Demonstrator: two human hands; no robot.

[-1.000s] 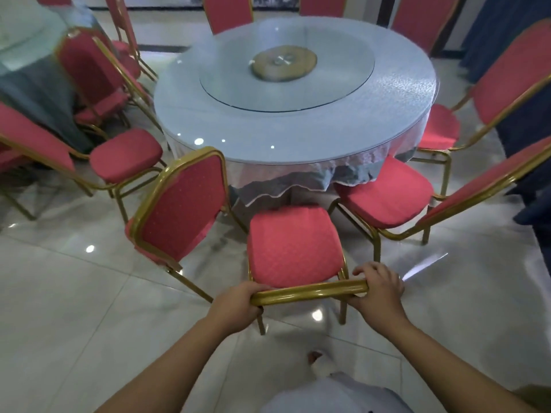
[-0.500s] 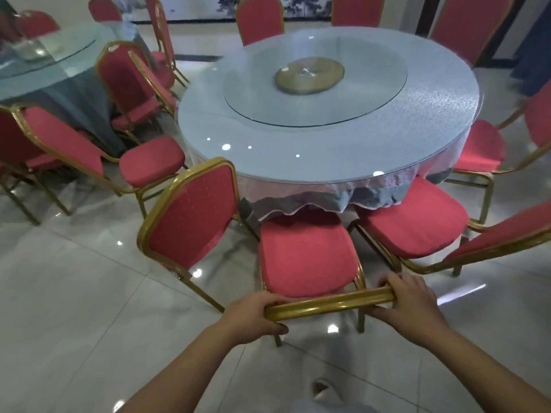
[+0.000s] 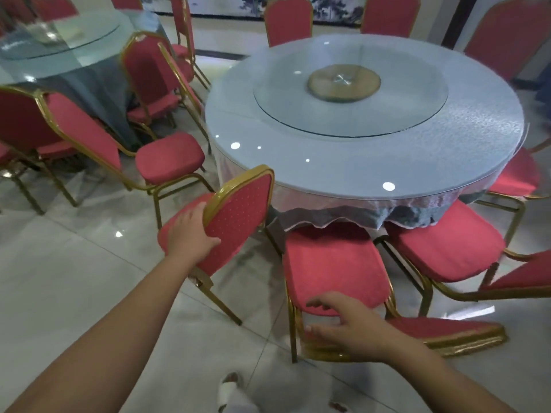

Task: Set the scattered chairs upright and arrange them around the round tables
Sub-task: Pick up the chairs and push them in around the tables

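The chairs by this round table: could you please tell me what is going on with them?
A person is arranging red chairs around the round table. Their left hand grips the gold edge of the backrest of an angled chair, which stands askew at the table's near-left side. Their right hand is open, fingers spread, over the back rail of the near chair, whose seat already faces the table. More chairs stand upright around the table.

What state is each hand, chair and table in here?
round table: cloth-covered, glass turntable on top
front chair: upright, seat tucked to round table
angled chair: standing, turned askew, not tucked
left hand: grips angled chair's backrest
right hand: open, over front chair's backrest
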